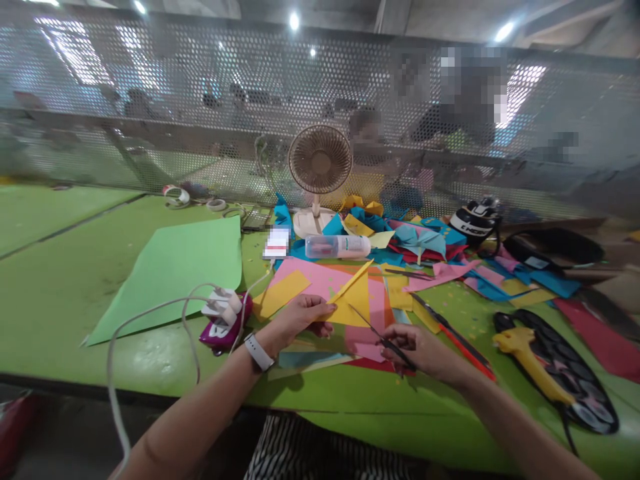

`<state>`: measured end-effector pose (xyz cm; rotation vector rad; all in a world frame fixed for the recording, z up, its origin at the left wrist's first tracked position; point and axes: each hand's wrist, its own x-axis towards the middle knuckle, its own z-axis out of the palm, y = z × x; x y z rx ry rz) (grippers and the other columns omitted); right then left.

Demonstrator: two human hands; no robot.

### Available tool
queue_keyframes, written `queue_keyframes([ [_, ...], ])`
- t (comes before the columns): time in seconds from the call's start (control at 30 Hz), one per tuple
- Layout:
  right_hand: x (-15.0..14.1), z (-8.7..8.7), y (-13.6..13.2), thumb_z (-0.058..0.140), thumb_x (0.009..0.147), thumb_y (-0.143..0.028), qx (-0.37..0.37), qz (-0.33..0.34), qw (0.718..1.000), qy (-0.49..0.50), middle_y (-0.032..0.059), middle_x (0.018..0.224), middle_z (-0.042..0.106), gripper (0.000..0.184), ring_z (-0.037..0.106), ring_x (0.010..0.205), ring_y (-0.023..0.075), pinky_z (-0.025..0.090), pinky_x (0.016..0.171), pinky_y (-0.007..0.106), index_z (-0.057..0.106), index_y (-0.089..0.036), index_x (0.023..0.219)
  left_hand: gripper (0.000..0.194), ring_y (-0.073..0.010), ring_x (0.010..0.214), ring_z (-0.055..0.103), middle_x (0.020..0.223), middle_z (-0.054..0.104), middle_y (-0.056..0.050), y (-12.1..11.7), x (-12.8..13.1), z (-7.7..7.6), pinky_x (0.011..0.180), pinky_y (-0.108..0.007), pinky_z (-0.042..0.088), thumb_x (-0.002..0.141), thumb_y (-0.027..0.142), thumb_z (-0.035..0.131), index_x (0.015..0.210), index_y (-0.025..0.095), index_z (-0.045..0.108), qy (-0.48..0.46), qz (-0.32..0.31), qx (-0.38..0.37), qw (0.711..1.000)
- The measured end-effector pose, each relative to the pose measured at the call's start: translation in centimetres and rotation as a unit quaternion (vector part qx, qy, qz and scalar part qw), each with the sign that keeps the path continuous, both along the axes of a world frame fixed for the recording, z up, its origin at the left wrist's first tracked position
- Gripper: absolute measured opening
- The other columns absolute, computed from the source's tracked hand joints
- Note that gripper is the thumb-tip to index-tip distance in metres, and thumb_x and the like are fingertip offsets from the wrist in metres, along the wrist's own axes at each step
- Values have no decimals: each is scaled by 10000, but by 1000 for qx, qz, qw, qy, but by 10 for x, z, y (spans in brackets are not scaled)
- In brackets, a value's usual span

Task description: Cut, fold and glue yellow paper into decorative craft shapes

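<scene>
My left hand [309, 315], with a watch on its wrist, pinches a yellow sheet of paper [357, 300] that has a narrow folded strip along its upper left edge. In my right hand [407, 347] is a pair of scissors [395, 350], its fingers around the handles. The scissors' blades point up and left toward the yellow sheet; whether they touch it I cannot tell. Beneath both hands lie pink paper [325, 275] and layered sheets in orange, red and blue. Another yellow piece [284, 293] rests left of the held sheet.
A large green sheet [195, 267] and a purple power strip with plugs [225, 320] lie left. Behind stand a small fan [320, 160] and a lying bottle [337, 247]. Right are coloured scraps [420, 240], a red-handled cutter [460, 343], a yellow glue gun [533, 363] and a black tray [575, 367].
</scene>
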<state>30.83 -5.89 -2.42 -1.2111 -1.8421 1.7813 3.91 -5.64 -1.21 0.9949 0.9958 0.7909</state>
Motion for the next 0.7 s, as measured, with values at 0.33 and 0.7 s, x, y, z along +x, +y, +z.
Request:
queue_keyframes([
  [0.33, -9, 10, -2, 685, 714, -459, 2, -9, 1000, 1, -15, 641, 588, 373, 551, 507, 86, 429, 489, 208, 583, -143, 887, 345, -103, 462, 583, 556, 664, -28, -1, 1, 1, 506, -211, 451, 722, 462, 662, 637, 170, 500, 7, -22, 12, 1000],
  [0.7, -12, 10, -3, 697, 680, -495, 0, -23, 1000, 0, -29, 623, 583, 404, 541, 487, 86, 440, 487, 220, 585, -152, 862, 361, -104, 464, 580, 551, 657, -21, -2, 1, 1, 505, -212, 446, 713, 488, 655, 644, 172, 495, 7, -24, 16, 1000],
])
